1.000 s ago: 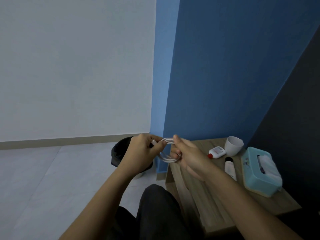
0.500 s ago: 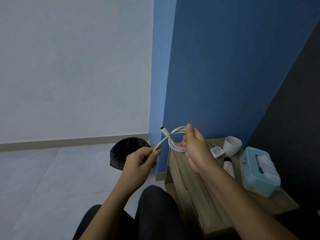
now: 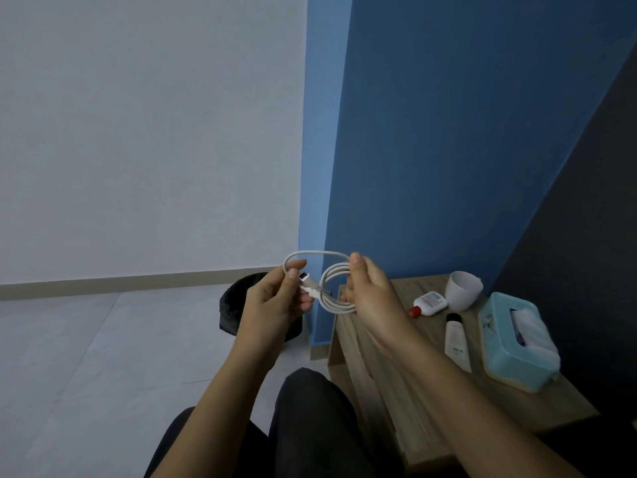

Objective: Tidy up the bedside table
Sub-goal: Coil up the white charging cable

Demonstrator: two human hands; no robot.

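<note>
A white charging cable (image 3: 336, 286) is coiled into loops in the air, left of the wooden bedside table (image 3: 406, 401). My right hand (image 3: 370, 294) pinches the coil between thumb and fingers. My left hand (image 3: 275, 300) grips the cable's free end near its plug, with a loose loop arching from it over to the right hand. On the table lie a small white bottle with a red cap (image 3: 427, 302), a white tube with a black cap (image 3: 456, 341), a white cup (image 3: 463, 289) and a teal tissue box (image 3: 517, 343).
A black waste bin (image 3: 234, 305) stands on the pale tiled floor behind my left hand, against the blue wall corner. A dark surface rises to the right of the table. My knees in dark trousers are at the bottom of the view.
My left hand has risen and brought the plug end back toward the coil, forming a new loop over the top. My right hand has kept its hold on the coil.
</note>
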